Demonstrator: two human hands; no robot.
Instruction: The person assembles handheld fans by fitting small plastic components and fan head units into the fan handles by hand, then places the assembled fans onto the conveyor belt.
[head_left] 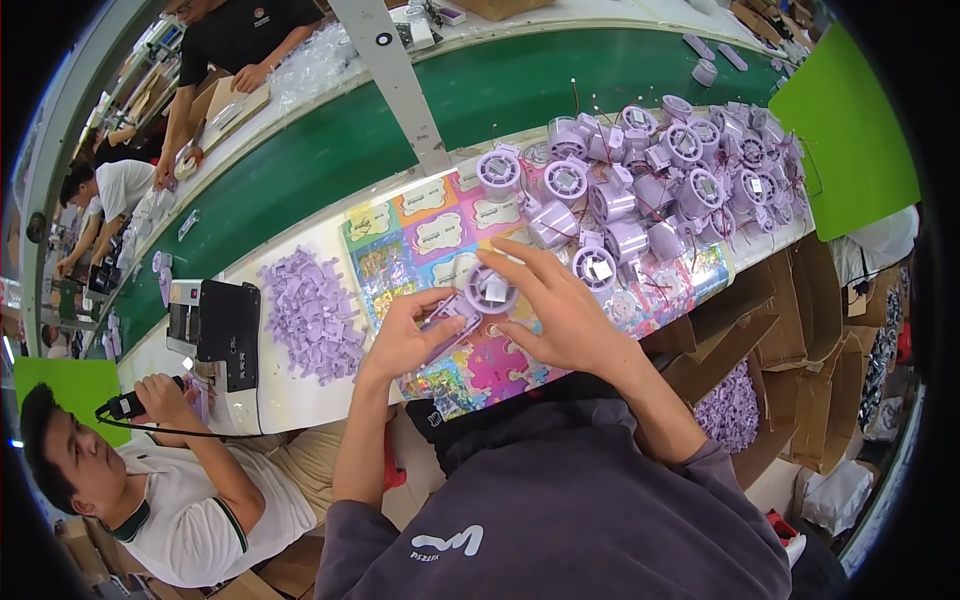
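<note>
A round lilac fan housing (490,288), with spokes and a pale square at its centre, is held over the colourful printed mat (485,372). The fingers of my right hand (565,315) curve around its far and right sides, the thumb lying near its lower edge. On its left, my left hand (408,340) pinches a flat lilac plastic piece (448,328) against the housing. Whether the two are joined I cannot tell. A heap of similar lilac housings (625,208) with thin dark red wires lies just beyond my right hand.
Small lilac parts (312,318) are piled left of the mat, beside a black box-shaped machine (230,335). A seated person (205,500) at left holds a black corded tool (125,405). Beyond runs a green belt (520,95); cardboard boxes (800,400) stand at right.
</note>
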